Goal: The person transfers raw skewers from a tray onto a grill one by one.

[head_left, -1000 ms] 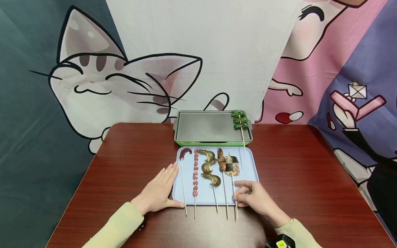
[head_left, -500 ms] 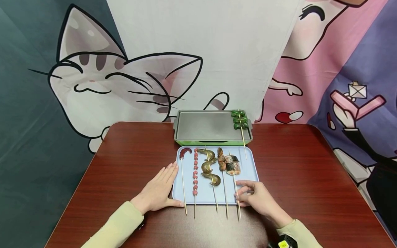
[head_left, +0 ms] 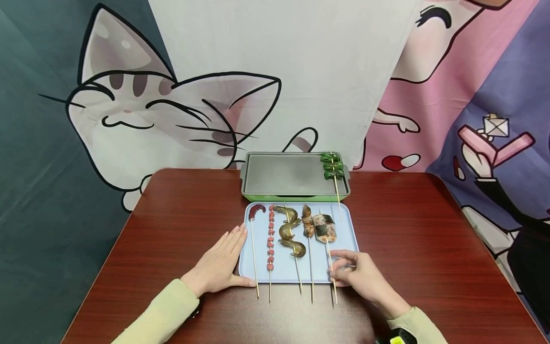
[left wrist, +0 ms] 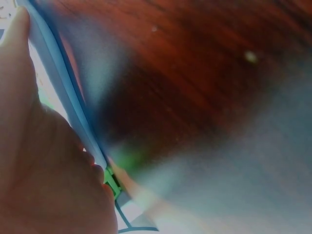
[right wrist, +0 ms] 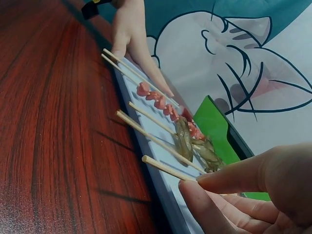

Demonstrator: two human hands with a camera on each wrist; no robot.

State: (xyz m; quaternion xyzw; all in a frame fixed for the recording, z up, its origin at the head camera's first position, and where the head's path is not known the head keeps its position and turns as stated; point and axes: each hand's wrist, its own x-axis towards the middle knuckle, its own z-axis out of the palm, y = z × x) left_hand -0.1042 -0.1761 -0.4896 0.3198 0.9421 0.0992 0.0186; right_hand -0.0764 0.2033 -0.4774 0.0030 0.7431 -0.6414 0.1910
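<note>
Nearest us, bare stick ends jut past the near rim of the blue tray (head_left: 346, 239), over the brown table (head_left: 172, 215). Our right hand (head_left: 357, 273) pinches the stick of the fish skewer (head_left: 324, 228) low down, between thumb and forefinger; our left hand (head_left: 216, 265) holds nothing, its straight fingers lying along the tray's left side and its thumb at the near corner. The fish skewer lies rightmost on the tray, its stick slanting, just beside the brown-chunk skewer (head_left: 308, 220); whether the two foods touch we cannot tell. To shift it well, we judge, the pinch should be firm enough to stop the thin stick rolling, and the move slow, since the bulky far end may swing into its neighbour; the left palm can steady the tray. Leftward lie the shrimp skewer (head_left: 294, 248), the pink-piece skewer (head_left: 270, 244) and the curled red skewer (head_left: 255, 210). Beyond, the griddle (head_left: 279, 177) carries a pepper skewer (head_left: 333, 167) at its right end. Against half a second ago, our right hand and the fish skewer have moved slightly right, and the fish crowds the brown chunks less; our left hand and the pepper skewer have stayed put.
</note>
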